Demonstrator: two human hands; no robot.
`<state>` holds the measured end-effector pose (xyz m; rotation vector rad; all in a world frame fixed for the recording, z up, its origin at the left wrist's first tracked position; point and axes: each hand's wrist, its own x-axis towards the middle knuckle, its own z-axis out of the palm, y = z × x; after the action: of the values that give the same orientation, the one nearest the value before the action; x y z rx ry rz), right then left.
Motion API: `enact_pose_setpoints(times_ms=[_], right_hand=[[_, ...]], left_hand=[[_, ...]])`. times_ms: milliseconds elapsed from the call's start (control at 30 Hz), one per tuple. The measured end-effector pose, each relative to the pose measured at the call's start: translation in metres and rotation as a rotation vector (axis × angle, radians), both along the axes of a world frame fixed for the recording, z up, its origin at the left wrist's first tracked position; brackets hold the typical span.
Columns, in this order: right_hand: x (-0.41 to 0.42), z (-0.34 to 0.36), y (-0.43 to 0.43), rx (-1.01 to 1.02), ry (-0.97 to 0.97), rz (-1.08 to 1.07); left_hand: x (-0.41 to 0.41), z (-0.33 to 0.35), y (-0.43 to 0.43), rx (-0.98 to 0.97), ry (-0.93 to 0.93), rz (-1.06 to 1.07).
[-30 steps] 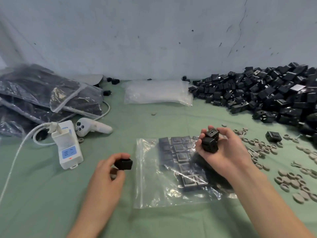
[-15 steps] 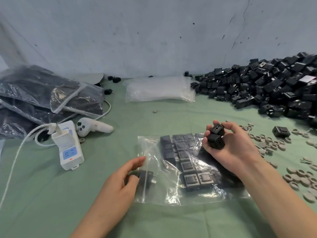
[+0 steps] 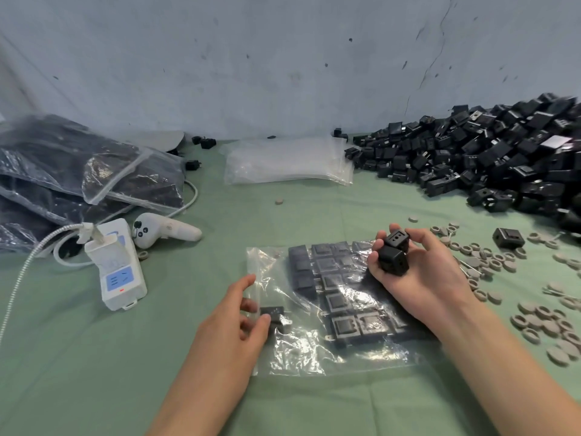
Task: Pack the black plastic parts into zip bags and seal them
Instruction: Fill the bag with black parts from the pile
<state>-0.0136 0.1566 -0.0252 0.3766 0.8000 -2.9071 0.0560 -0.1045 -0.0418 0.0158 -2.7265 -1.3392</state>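
Two parts [image 3: 393,254], right hand [image 3: 423,280] — left hand [image 3: 231,322] pinches part [image 3: 275,312] in bag [image 3: 298,357].

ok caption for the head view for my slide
Left hand pinches a black part just inside the mouth of the zip bag; right hand holds two more parts.

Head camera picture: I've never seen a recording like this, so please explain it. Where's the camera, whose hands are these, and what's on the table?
There is no machine: a person wears a camera on the head, looking down at their own hands. The left hand pinches one black part just inside the mouth of a clear zip bag, which lies on the green cloth with rows of parts inside. The right hand holds two more parts over it. At the right is a pile of parts, with grey rings before it. Behind lie empty bags; at the left, filled bags, a white controller and a white power strip.
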Motion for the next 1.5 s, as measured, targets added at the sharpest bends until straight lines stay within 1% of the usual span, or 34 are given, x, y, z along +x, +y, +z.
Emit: enact_pose_setpoints(times_ms=[167,367,567,800,867,967,1067,1233,1433,1500], right_hand=[[0.0,0.0,-0.001,-0.005,0.001,-0.01],[0.0,0.001,-0.001,-0.015,-0.01,-0.014],[0.0,0.0,-0.001,-0.016,-0.001,-0.013],[0.0,0.0,0.0,-0.021,-0.005,-0.018],[0.0,-0.001,0.0,-0.021,-0.005,-0.017],[0.0,-0.001,0.001,-0.028,-0.006,-0.013],[0.0,-0.002,0.001,-0.035,-0.003,-0.008],[0.001,-0.001,0.001,-0.035,-0.008,-0.01],[0.0,0.003,-0.002,0.015,-0.025,-0.013],[0.0,0.006,-0.004,0.053,-0.033,-0.014]], left_hand=[[-0.001,-0.001,0.005,0.102,-0.021,-0.045],[-0.009,-0.003,0.005,0.316,-0.139,-0.059],[-0.013,-0.003,0.009,0.378,-0.212,-0.073],[-0.017,-0.001,0.012,0.649,-0.301,-0.043],[-0.018,-0.002,0.012,0.651,-0.323,-0.051],[-0.019,-0.002,0.012,0.602,-0.353,-0.065],[-0.018,0.0,0.014,0.662,-0.396,-0.088],[-0.018,0.003,0.013,0.784,-0.418,-0.101],[-0.017,0.004,0.004,0.752,-0.39,-0.124],[-0.017,0.006,0.002,0.785,-0.382,-0.102]])
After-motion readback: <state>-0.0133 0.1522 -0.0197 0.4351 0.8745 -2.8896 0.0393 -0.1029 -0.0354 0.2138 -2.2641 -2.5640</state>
